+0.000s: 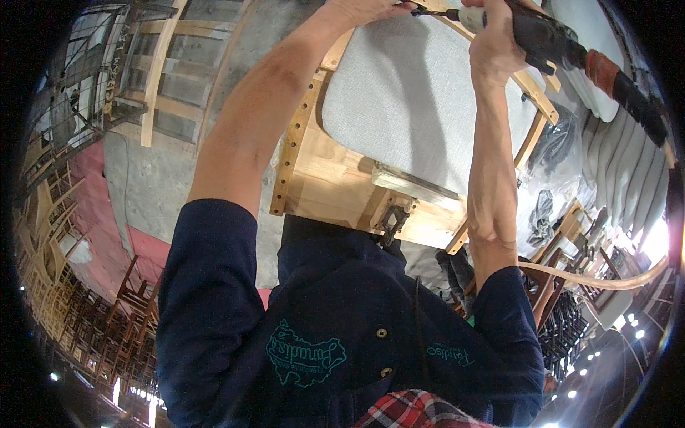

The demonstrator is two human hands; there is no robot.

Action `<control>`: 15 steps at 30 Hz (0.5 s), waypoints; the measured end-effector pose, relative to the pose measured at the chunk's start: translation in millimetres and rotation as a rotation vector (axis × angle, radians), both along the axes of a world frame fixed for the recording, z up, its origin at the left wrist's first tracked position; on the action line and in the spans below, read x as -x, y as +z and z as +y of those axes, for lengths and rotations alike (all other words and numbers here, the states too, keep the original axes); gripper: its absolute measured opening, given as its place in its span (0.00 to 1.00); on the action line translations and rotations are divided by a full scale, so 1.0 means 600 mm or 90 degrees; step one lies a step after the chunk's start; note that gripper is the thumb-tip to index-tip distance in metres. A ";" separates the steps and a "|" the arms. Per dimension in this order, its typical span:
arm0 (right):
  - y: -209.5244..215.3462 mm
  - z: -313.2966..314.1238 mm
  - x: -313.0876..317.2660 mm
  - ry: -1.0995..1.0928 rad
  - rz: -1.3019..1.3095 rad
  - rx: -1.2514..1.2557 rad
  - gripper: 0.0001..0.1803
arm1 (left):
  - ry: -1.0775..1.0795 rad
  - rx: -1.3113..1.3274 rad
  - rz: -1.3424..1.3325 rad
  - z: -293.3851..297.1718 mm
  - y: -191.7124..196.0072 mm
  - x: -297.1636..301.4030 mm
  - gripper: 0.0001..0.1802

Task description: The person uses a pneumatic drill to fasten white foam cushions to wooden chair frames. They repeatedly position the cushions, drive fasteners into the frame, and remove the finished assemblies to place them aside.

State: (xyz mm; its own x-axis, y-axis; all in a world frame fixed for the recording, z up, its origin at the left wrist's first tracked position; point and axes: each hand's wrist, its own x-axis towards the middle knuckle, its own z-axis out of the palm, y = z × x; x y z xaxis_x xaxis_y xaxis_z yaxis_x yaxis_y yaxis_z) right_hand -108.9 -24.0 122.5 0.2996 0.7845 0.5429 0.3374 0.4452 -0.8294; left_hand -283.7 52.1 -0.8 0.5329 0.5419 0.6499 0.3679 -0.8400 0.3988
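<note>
My right hand (496, 50), at the top right of the view, is wrapped round a dark power driver (539, 32). A cable or hose with red tape trails from its back end. The driver's long bit (437, 13) points left toward my left hand (362, 8). My left fingers are closed at the bit's tip, at the far edge of a light grey fabric-covered panel (399, 85). What they pinch is too small and cut off to make out. The panel lies flat on a wooden jig (335, 167) in front of me, with both forearms reaching over it.
A black metal clamp (392, 221) sits at the jig's near edge, beside a wooden block (417, 182). Several grey padded panels (635, 171) stand in a row at right. A pale hose (592, 282) curves at lower right. Wooden frames (168, 78) lie at left.
</note>
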 end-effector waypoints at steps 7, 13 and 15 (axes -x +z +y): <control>-0.024 0.010 0.011 0.133 0.145 0.082 0.13 | -0.033 0.017 0.001 0.001 0.017 -0.003 0.22; -0.019 0.023 0.013 0.115 0.126 0.062 0.14 | 0.016 -0.014 -0.009 -0.003 0.015 -0.009 0.15; -0.024 0.032 0.006 0.119 0.102 0.032 0.13 | 0.018 -0.020 0.011 0.002 0.012 -0.010 0.14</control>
